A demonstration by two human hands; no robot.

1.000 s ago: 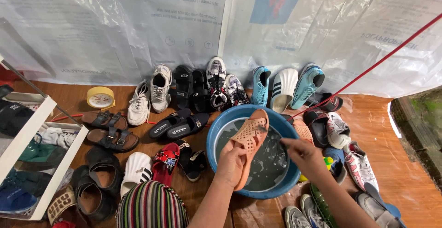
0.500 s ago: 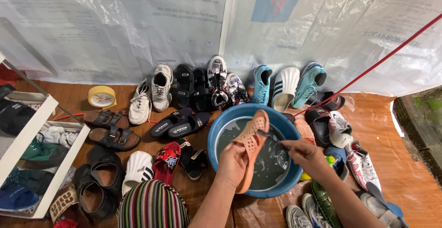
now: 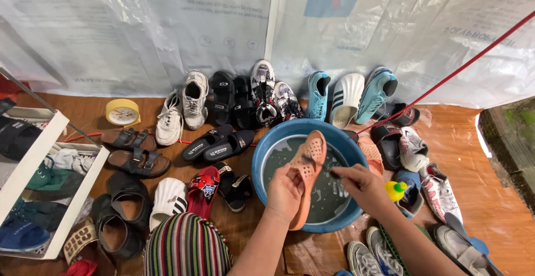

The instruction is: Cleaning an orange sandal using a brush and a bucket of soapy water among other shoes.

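Head view: left hand [image 3: 284, 191] clamped on orange perforated clog [image 3: 305, 167] over blue basin [image 3: 262, 159]; right hand [image 3: 362, 184] pinches small brush [image 3: 323, 167]. Clog looks light, flexible, wet-slippery; best held mid-sole.

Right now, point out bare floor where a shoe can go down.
Bare wood lies right of the white sneakers, toward the green edge, and between the yellow tape roll and the plastic sheet. Crowded: all around the blue basin, where both hands work on the orange clog.
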